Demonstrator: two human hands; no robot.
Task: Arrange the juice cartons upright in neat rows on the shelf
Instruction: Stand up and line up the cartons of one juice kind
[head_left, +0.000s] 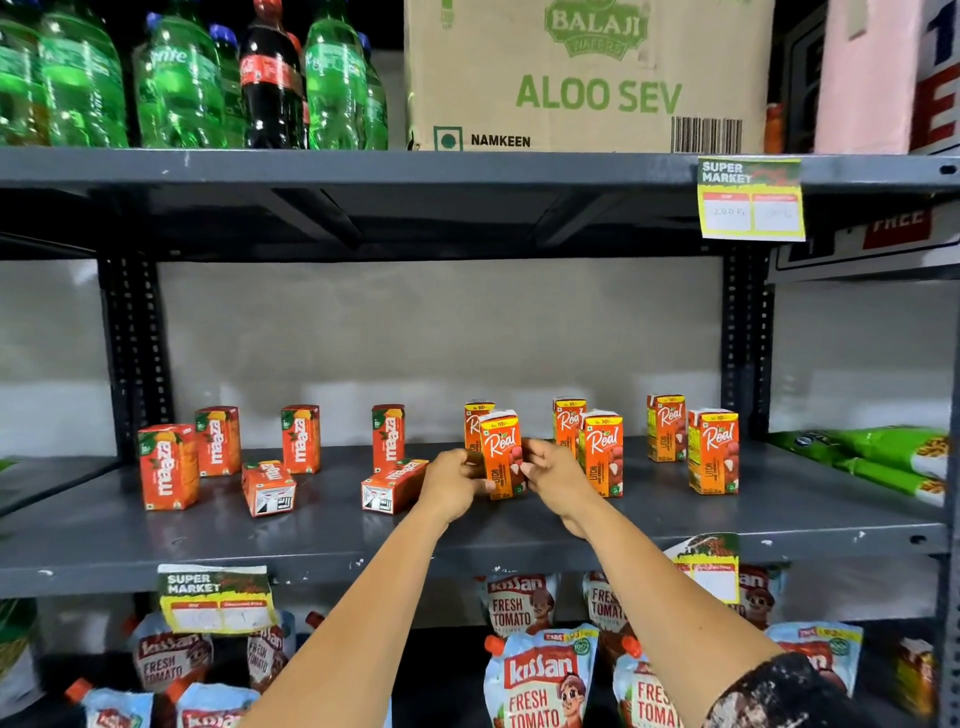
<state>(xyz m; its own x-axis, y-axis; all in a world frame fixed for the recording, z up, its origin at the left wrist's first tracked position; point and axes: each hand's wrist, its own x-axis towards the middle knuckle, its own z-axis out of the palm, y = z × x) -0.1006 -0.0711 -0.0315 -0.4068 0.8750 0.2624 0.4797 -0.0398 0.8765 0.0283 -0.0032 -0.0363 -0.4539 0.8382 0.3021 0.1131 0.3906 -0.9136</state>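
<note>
Hands, left (451, 480) and right (551, 470), pinch an upright Real carton (502, 454) between closed fingers; two Maaza cartons (393, 486) lie flat leftward.

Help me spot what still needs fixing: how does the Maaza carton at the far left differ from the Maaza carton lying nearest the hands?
The far-left Maaza carton stands upright, logo front facing out; the Maaza carton lying nearest the hands is tipped on its side, white end panel towards the camera. The first stands alone at the shelf's left; the second lies before an upright carton. Both are orange Maaza cartons, neither held.
</note>
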